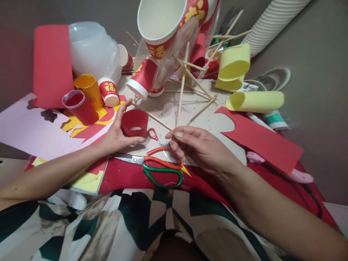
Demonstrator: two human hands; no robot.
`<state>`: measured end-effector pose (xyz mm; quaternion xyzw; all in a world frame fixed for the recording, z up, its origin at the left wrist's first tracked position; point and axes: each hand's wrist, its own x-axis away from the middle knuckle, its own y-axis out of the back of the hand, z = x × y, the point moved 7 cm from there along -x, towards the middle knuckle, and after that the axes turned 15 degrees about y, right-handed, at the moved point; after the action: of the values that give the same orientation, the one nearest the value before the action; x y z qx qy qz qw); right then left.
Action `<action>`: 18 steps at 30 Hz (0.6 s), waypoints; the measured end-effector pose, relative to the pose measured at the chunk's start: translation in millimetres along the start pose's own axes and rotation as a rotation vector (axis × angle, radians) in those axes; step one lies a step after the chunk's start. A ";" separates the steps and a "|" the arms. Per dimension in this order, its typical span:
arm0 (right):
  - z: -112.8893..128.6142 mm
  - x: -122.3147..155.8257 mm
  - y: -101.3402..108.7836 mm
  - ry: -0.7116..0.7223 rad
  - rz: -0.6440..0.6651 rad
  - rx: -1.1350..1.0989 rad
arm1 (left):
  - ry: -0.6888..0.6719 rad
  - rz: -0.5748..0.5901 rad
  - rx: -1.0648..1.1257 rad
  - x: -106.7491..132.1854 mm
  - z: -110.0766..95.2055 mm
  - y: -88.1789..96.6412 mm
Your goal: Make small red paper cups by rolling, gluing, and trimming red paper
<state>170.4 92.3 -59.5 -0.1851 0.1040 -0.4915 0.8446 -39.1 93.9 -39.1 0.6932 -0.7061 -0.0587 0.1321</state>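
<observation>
I see the left hand (117,131) holding the red paper ring (135,120). Just right of it, the right hand (195,143) pinches the wooden sticks (181,95).

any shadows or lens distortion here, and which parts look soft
Head view: faint, soft shadows from the sticks on the white board; head view: the right forearm looks stretched towards the lower corner, as with a wide lens; head view: edges dimmer and softer, while the scissors look fairly sharp.
</observation>
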 end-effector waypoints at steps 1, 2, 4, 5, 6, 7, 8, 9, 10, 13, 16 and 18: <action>2.1 0.6 0.1 0.006 -0.002 0.014 | -0.016 0.011 -0.044 0.5 0.6 0.7; 4.3 1.2 0.3 0.012 -0.005 0.028 | -0.032 0.015 -0.090 1.6 0.6 2.6; 7.8 2.5 0.8 0.021 -0.005 0.061 | -0.044 0.017 -0.135 4.9 0.8 9.2; 9.0 3.2 0.8 0.024 -0.002 0.076 | -0.034 0.026 -0.118 6.7 1.3 12.9; 9.8 3.8 0.9 0.025 0.000 0.089 | -0.021 0.042 -0.083 8.5 1.8 16.1; 10.1 4.5 0.9 0.023 0.002 0.099 | -0.013 0.060 -0.035 10.2 1.9 18.8; 10.1 5.1 1.0 0.019 0.002 0.108 | -0.010 0.071 0.010 11.6 1.6 21.3; 10.0 5.6 1.0 0.013 0.003 0.115 | -0.018 0.075 0.045 12.5 0.8 23.7; 10.0 6.0 0.9 0.008 0.003 0.122 | -0.036 0.073 0.060 12.9 -0.5 25.6; 11.3 6.8 0.6 -0.001 0.004 0.143 | -0.173 0.080 -0.047 11.2 -8.0 26.2; 12.7 7.2 1.3 -0.010 -0.002 0.159 | -0.430 0.073 -0.273 10.2 -22.7 22.6; 12.9 7.3 1.9 -0.013 -0.004 0.166 | -0.607 0.041 -0.409 12.0 -35.1 20.7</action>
<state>180.1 89.6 -48.4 -0.1179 0.0572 -0.4989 0.8567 -49.7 86.2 1.3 0.5894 -0.7004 -0.3990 0.0534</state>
